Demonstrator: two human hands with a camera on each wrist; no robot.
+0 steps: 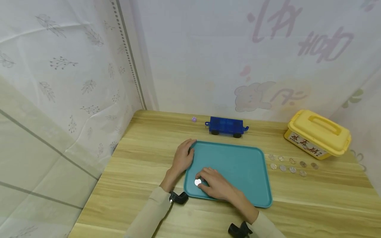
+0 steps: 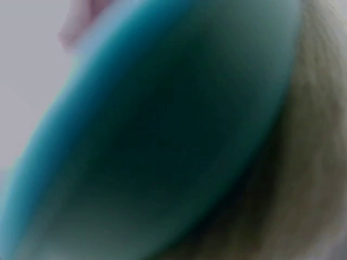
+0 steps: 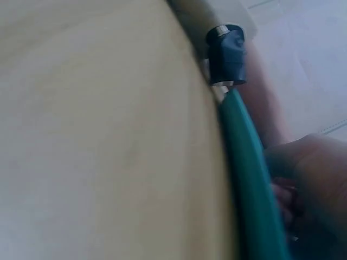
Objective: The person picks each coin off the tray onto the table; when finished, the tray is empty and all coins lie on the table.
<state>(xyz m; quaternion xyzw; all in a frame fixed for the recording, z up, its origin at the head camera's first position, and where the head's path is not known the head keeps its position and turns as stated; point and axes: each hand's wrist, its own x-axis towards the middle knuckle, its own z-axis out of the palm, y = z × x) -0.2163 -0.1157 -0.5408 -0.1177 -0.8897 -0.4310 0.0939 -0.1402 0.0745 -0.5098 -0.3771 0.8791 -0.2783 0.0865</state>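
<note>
A teal tray (image 1: 232, 165) lies on the wooden table. My left hand (image 1: 182, 157) rests along its left rim near the far corner, fingers fairly straight and thumb at the rim. Over the tray's near left part, my right hand (image 1: 215, 183) has its thumb and fingers curled about a bright round coin (image 1: 197, 182), which shows at the fingertips. How firmly they pinch it is hard to tell. The left wrist view is filled by the blurred tray rim (image 2: 97, 103). In the right wrist view, the tray edge (image 3: 246, 162) partly hides the right hand (image 3: 320, 173).
Several similar coins (image 1: 282, 168) lie in two rows right of the tray. Behind it stands a blue toy wagon (image 1: 226, 126), with a small purple piece (image 1: 194, 119) to its left. A yellow lidded box (image 1: 318, 134) sits at the back right, near the curtain.
</note>
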